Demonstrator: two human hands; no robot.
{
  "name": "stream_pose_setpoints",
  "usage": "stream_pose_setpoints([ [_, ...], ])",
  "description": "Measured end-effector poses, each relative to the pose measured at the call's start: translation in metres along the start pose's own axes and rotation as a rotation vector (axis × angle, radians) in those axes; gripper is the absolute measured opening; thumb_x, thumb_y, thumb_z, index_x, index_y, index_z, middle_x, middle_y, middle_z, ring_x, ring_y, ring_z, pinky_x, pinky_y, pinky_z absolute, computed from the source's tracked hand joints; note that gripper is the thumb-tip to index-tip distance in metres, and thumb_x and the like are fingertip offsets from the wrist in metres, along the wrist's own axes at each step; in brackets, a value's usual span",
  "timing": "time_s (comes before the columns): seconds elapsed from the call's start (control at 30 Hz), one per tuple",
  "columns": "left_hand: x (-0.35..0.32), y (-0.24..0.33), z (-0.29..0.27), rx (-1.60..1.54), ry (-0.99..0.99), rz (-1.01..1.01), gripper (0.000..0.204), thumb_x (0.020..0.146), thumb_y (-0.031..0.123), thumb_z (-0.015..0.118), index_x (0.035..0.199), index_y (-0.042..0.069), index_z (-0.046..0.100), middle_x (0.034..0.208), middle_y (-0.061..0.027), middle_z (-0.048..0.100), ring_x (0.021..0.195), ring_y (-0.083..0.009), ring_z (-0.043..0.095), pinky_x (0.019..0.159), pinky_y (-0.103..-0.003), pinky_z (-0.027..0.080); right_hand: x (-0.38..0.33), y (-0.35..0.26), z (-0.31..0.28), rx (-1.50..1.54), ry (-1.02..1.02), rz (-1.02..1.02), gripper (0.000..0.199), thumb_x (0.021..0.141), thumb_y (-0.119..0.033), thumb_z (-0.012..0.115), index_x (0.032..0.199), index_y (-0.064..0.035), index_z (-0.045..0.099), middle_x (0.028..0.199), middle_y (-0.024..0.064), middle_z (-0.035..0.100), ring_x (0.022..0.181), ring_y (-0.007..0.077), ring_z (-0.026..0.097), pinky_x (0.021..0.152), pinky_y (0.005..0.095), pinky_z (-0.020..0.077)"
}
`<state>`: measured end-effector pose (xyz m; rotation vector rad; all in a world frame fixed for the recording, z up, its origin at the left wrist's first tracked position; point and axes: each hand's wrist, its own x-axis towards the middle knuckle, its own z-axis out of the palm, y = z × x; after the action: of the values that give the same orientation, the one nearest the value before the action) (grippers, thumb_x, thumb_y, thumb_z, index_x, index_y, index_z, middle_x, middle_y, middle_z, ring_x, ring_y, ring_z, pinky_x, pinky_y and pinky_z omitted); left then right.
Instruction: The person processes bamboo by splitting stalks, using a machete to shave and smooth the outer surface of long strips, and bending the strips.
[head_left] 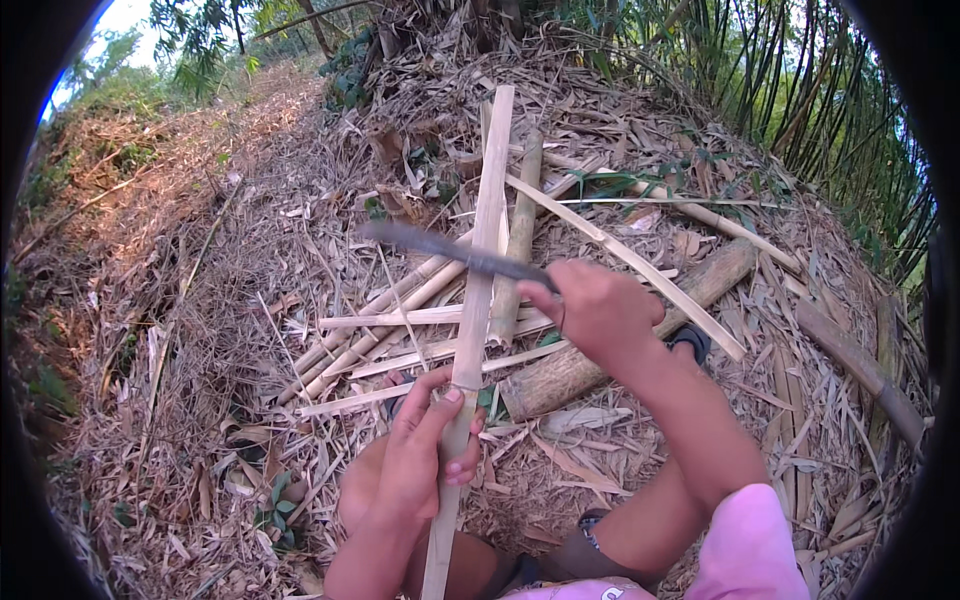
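My left hand is closed round a long pale bamboo strip, just below a node. The strip runs from my lap up and away from me, tilted slightly right. My right hand grips a knife by its handle, which the fingers mostly hide. The knife's dark blade points left and lies across the strip, well beyond my left hand. Motion blurs the blade toward its tip, so whether it bites into the strip cannot be made out.
Several split bamboo strips lie crossed on leaf litter ahead. A thick bamboo log rests near my right foot, with a thinner bamboo pole beyond the strips. Another pole lies at far right. Bamboo stalks stand behind.
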<state>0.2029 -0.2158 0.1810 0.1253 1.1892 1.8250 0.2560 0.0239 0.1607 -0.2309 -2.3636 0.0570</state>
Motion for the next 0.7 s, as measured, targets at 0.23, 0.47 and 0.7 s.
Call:
stream_pose_setpoints([
  [0.23, 0.000, 0.000, 0.001, 0.034, 0.018, 0.035, 0.027, 0.102, 0.015, 0.049, 0.128, 0.012, 0.045, 0.081, -0.0098, 0.055, 0.043, -0.0093, 0.041, 0.038, -0.023, 0.030, -0.004, -0.003, -0.005, 0.336, -0.095, -0.008, 0.047, 0.097, -0.048, 0.055, 0.075, -0.0072, 0.062, 0.063, 0.0091, 0.062, 0.054, 0.0311, 0.063, 0.048, 0.0397, 0.0495],
  [0.47, -0.001, -0.001, 0.004, 0.123, 0.009, 0.103, 0.027, 0.101, 0.015, 0.050, 0.128, 0.012, 0.046, 0.080, -0.0098, 0.056, 0.044, -0.0080, 0.042, 0.039, -0.022, 0.032, 0.022, 0.001, -0.033, 0.818, -0.204, 0.490, 0.042, 0.102, -0.039, 0.053, 0.087, -0.0027, 0.066, 0.056, 0.0040, 0.060, 0.051, 0.0102, 0.062, 0.049, 0.0289, 0.0467],
  [0.7, 0.000, -0.007, 0.008, 0.194, -0.012, 0.099, 0.027, 0.101, 0.015, 0.051, 0.127, 0.012, 0.047, 0.078, -0.0098, 0.056, 0.044, -0.0080, 0.042, 0.039, -0.021, 0.032, 0.022, 0.026, -0.030, 0.814, -0.144, 0.609, 0.041, 0.102, -0.037, 0.053, 0.086, -0.0004, 0.063, 0.055, 0.0059, 0.057, 0.047, 0.0112, 0.058, 0.046, 0.0288, 0.0447],
])
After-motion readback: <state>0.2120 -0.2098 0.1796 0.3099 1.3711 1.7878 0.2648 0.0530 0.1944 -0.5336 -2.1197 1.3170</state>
